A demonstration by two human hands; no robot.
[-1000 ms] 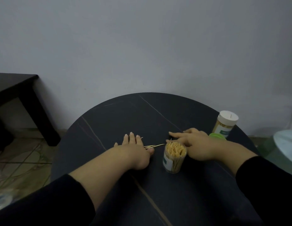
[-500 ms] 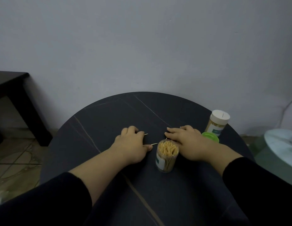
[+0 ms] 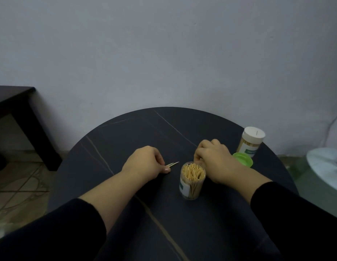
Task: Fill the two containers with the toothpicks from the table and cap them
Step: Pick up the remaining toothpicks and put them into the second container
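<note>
1. On the dark round tabletop (image 3: 145, 129) I see both hands lying low, knuckles up, with black sleeves (image 3: 51, 232) pushed up the forearms.
2. My view shows the left hand (image 3: 145, 162) with its fingers curled in, pinching a few loose toothpicks (image 3: 173, 164) between thumb and fingers. Their pale tips stick out to the right, low over the surface.
3. The right hand (image 3: 212, 159) has its fingers curled under, fingertips down on the tabletop. Whether it grips anything I cannot tell, since the palm side is hidden from me.
4. An open container (image 3: 192, 183), clear with a white and green label, stands upright between the two hands, just in front of the right hand. It has no cap on and is packed with toothpicks standing on end, their tips level with the rim.
5. A green lid (image 3: 243, 159) lies on the tabletop just to the right of the right wrist, partly hidden behind it.
6. Just behind that lid, near the far right edge, stands the capped container (image 3: 251, 141), upright, wearing a white cap and showing toothpicks through its clear wall.
7. Off the tabletop I see a dark side table (image 3: 13, 98) at the left against a plain grey wall, a patterned tiled floor (image 3: 17, 185) below it, and a pale round object (image 3: 325, 166) at the right edge that I cannot identify.
</note>
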